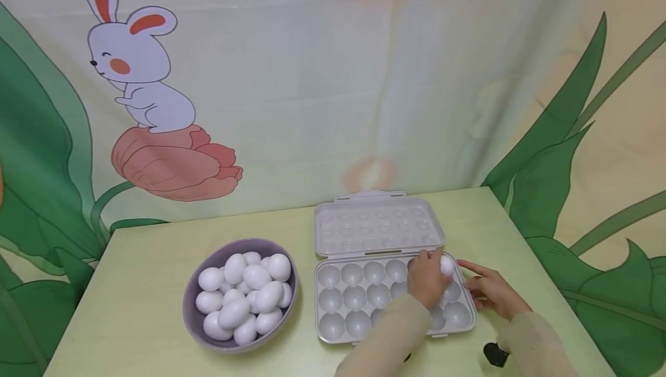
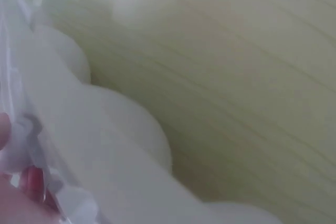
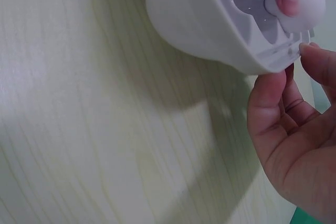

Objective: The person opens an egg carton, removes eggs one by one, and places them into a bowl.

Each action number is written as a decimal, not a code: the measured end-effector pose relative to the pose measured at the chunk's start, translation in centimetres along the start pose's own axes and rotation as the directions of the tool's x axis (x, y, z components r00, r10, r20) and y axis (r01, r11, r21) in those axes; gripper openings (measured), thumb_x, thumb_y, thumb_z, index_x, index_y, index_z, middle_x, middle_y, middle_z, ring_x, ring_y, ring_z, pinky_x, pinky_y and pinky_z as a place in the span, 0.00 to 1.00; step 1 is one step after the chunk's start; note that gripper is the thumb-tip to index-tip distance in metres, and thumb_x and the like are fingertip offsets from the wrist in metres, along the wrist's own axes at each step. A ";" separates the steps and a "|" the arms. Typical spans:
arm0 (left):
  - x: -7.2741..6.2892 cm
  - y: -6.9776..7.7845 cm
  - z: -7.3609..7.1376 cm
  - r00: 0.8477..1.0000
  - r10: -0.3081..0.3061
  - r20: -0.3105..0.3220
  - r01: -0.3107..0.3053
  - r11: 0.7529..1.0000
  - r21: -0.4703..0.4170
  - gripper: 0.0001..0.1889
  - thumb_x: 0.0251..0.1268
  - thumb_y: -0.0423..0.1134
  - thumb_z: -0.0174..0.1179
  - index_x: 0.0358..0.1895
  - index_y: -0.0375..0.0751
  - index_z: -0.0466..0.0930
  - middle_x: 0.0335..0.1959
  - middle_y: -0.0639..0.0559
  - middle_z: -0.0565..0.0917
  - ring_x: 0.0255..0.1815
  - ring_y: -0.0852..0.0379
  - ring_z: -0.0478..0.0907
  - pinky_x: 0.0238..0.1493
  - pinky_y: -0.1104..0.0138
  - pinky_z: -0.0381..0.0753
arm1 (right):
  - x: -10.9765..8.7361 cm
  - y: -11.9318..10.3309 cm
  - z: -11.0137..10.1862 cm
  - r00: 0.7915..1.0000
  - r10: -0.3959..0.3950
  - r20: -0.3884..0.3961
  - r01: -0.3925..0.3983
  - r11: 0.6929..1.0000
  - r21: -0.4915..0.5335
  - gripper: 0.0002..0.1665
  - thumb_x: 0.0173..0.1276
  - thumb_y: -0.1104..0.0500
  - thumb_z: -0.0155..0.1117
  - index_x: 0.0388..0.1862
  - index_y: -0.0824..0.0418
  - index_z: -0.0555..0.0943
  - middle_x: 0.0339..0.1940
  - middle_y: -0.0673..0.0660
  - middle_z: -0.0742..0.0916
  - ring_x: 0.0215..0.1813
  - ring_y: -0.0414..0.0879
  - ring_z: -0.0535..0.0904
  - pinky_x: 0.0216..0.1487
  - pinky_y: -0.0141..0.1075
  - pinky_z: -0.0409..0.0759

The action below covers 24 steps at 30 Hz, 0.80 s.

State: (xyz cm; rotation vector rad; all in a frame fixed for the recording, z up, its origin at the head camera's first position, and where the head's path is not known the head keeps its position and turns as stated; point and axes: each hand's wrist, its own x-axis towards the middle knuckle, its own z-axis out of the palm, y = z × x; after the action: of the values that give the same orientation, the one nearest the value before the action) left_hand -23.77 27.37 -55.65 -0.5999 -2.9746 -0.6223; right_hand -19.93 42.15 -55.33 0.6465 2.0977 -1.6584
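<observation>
An egg box (image 1: 359,299) of pale grey plastic lies unfolded on the table, its rows of round cups facing up. My left hand (image 1: 428,277) reaches over the back right cups and grips a white egg (image 1: 446,265) there; in the right wrist view its thumb presses on the egg (image 3: 308,8) at the corner cup. At the box's right end, my right hand (image 1: 494,293) holds the rim, with fingertips (image 3: 270,85) below the edge and another digit at its top. In the left wrist view the box's side (image 2: 121,129) fills the near part.
To the left stands a purple bowl (image 1: 188,307) heaped with white eggs (image 1: 234,312). The clear-dimpled lid (image 1: 380,229) lies folded back behind the cups. A printed curtain (image 1: 291,93) hangs along the table's rear edge. A small black object (image 1: 495,354) sits by the right sleeve.
</observation>
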 end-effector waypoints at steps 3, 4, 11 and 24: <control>0.1 -0.5 -0.3 1.000 0.028 0.000 -0.028 0.996 -0.090 0.26 0.42 0.54 0.64 0.49 0.52 0.73 0.36 0.54 0.76 0.36 0.60 0.74 0.38 0.71 0.70 | -0.1 -0.1 0.1 1.000 0.000 -0.001 0.000 1.000 0.000 0.34 0.61 0.64 0.48 0.68 0.56 0.55 0.26 0.52 0.76 0.25 0.43 0.70 0.27 0.34 0.71; 0.2 -0.7 -0.4 0.999 0.041 0.007 -0.040 0.991 -0.127 0.26 0.43 0.53 0.64 0.48 0.51 0.74 0.35 0.54 0.77 0.36 0.60 0.74 0.37 0.71 0.70 | -0.1 -0.1 0.1 1.000 -0.002 0.001 0.002 1.000 -0.002 0.34 0.62 0.64 0.48 0.68 0.56 0.55 0.26 0.52 0.76 0.25 0.43 0.71 0.27 0.34 0.71; 1.3 -1.7 -2.1 0.978 0.091 0.187 0.011 0.876 -0.483 0.22 0.46 0.48 0.64 0.46 0.43 0.75 0.36 0.54 0.80 0.35 0.63 0.75 0.37 0.75 0.71 | -0.3 -0.2 0.1 0.999 -0.033 0.012 0.033 0.999 -0.005 0.36 0.61 0.63 0.50 0.68 0.57 0.54 0.24 0.51 0.78 0.25 0.42 0.72 0.27 0.35 0.72; 3.8 -4.1 -11.4 0.895 0.176 0.410 0.117 0.793 -0.597 0.13 0.47 0.49 0.63 0.31 0.46 0.77 0.24 0.59 0.78 0.26 0.62 0.74 0.30 0.73 0.73 | 0.2 0.1 0.2 0.999 -0.018 0.036 0.019 1.000 -0.022 0.36 0.62 0.62 0.50 0.69 0.55 0.53 0.26 0.51 0.79 0.25 0.43 0.73 0.28 0.35 0.72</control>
State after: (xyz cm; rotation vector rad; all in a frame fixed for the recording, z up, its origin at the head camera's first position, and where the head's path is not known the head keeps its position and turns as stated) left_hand -29.23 20.84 -46.28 -0.9342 -3.1086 -1.6993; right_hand -20.06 42.02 -55.55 0.5876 2.0998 -1.6415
